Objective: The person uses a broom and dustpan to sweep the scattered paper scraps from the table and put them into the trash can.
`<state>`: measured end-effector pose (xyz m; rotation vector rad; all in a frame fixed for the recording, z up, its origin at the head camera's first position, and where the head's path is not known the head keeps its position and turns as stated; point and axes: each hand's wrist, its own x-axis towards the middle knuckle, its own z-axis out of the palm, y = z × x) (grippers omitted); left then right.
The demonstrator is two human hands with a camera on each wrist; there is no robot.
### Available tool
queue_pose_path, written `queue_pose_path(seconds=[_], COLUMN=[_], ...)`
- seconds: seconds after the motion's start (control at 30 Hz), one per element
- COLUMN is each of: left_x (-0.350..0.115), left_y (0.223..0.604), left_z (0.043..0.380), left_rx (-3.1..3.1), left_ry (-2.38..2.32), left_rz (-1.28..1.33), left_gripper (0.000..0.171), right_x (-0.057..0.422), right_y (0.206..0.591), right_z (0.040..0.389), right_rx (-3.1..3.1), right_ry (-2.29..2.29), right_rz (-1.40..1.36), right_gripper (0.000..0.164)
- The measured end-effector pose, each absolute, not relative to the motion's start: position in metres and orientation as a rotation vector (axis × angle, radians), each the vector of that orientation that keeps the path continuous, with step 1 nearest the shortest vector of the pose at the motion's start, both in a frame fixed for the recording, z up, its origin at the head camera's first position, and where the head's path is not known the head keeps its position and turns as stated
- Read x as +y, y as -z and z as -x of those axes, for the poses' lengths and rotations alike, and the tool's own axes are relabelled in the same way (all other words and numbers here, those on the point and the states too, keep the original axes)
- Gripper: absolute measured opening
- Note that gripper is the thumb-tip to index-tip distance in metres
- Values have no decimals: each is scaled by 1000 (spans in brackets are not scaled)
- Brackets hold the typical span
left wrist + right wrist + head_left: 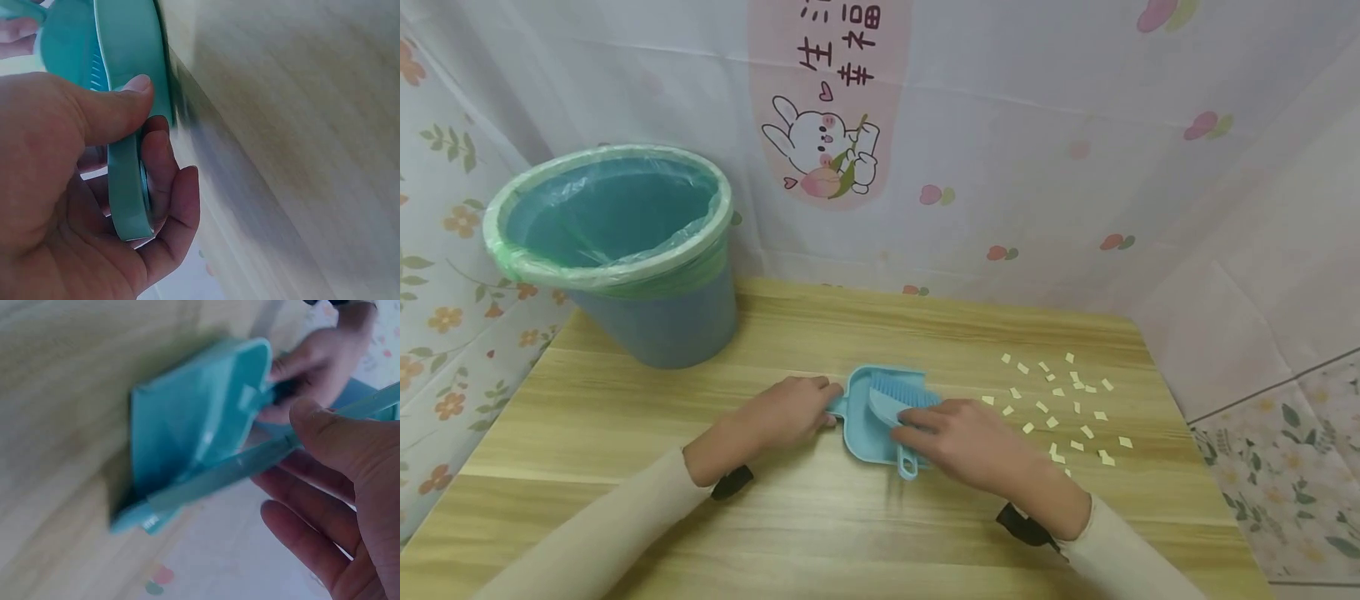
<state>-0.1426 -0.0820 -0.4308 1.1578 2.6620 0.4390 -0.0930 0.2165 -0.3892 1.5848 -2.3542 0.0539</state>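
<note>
A light blue dustpan [867, 433] is near the middle of the table, its open edge facing right toward the paper scraps. My left hand [793, 410] grips its short handle, thumb on top and fingers curled beneath, as the left wrist view shows. Over the pan is a small blue brush [889, 404], bristles pointing to the far side. My right hand [962, 442] pinches the brush by its handle between thumb and fingers. In the right wrist view the brush [219, 478] crosses in front of the dustpan [187, 419].
Several small pale yellow paper scraps [1052, 422] lie scattered on the wooden table [820, 533], right of the dustpan. A blue bucket [673, 325] lined with a clear bag stands at the back left. A printed curtain [1000, 167] hangs behind the table.
</note>
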Motion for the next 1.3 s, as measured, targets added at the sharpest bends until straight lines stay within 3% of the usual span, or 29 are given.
queue_pose_path(seconds=[0.33,0.57,0.83,1.03,1.3], left_x=[-82,-86,-88,-89,-88], left_y=[426,428,426,426,426], left_z=[136,132,129,132,137], left_rx=[2665,2658,2657,2631,2627], left_ry=[-446,-474,-490,-510,-506], left_rz=[-1127,-1120,-1110,-1086,-1036], left_gripper=[26,25,21,21,34], right_x=[246,272,291,296,300], right_y=[371,365,364,369,372], right_z=[102,112,110,111,111], right_rx=[-2497,-2622,-2621,-2629,-2666], right_ry=[-452,-694,-744,-770,-813], right_rz=[-1429,-1245,-1158,-1166,-1126], right_gripper=[43,27,17,19,22])
